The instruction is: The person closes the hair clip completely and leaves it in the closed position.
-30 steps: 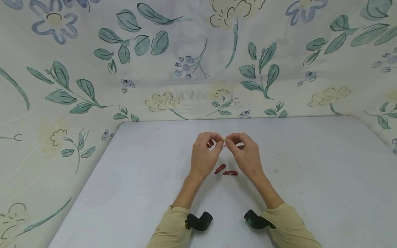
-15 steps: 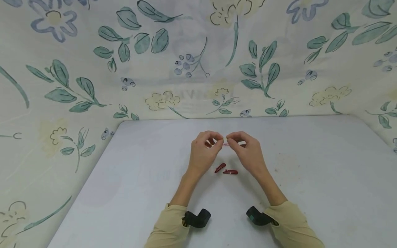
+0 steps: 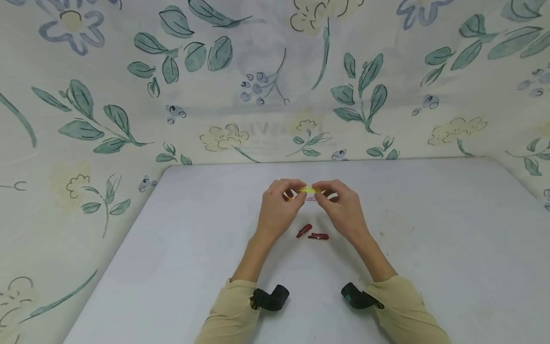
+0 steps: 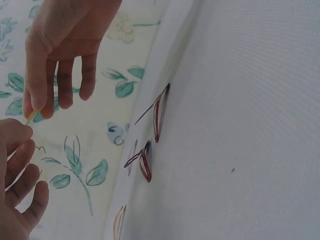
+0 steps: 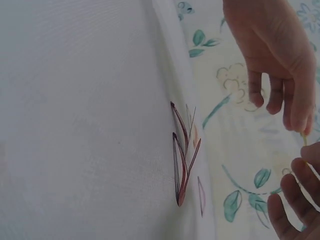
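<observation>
Both hands meet over the far half of the table, thumbs and fingertips pinching a small yellow hair clip between them. My left hand has one end and my right hand the other. In the left wrist view the clip shows edge-on as a thin strip; fingertips cover much of it. Nearer the body, two dark red snap hair clips lie on the table, a left one and a right one. From the right wrist they stand splayed, their arms apart.
Behind the hands lie a pink hair clip and an orange one, mostly hidden in the head view. The white table ends at a flower-printed cloth at the back and left.
The yellow hair clip has turned from a thin edge to a broader bright face. Both hands have shifted slightly up in the head view, the left also a little left. The red clips lie unmoved.
</observation>
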`<state>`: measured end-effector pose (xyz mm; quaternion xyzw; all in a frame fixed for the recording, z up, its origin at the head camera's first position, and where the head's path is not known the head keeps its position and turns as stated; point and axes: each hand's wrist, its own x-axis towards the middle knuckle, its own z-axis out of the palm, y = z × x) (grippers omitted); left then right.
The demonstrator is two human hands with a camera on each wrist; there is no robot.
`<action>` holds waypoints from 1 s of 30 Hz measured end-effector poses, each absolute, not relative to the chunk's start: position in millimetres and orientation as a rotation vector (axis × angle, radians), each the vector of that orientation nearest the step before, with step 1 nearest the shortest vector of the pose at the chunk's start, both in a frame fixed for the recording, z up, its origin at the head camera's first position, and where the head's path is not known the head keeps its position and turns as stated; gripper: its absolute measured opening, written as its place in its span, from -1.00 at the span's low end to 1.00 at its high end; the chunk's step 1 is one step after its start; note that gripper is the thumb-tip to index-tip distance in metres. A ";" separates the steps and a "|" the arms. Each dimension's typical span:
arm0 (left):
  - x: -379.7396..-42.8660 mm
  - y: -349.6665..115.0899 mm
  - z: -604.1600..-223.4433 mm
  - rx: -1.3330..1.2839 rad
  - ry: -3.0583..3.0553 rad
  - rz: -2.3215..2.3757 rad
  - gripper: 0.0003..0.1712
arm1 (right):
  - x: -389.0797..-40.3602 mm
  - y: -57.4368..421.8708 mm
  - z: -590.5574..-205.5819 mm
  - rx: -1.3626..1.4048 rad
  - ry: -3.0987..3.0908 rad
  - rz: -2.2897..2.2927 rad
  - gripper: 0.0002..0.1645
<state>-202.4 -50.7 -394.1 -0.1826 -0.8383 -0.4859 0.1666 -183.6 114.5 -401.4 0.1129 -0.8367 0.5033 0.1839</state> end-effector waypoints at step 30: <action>-233.0 -51.8 -401.2 -0.588 -2.836 -0.921 -0.84 | -213.7 125.9 -407.3 0.326 -2.843 0.905 -0.74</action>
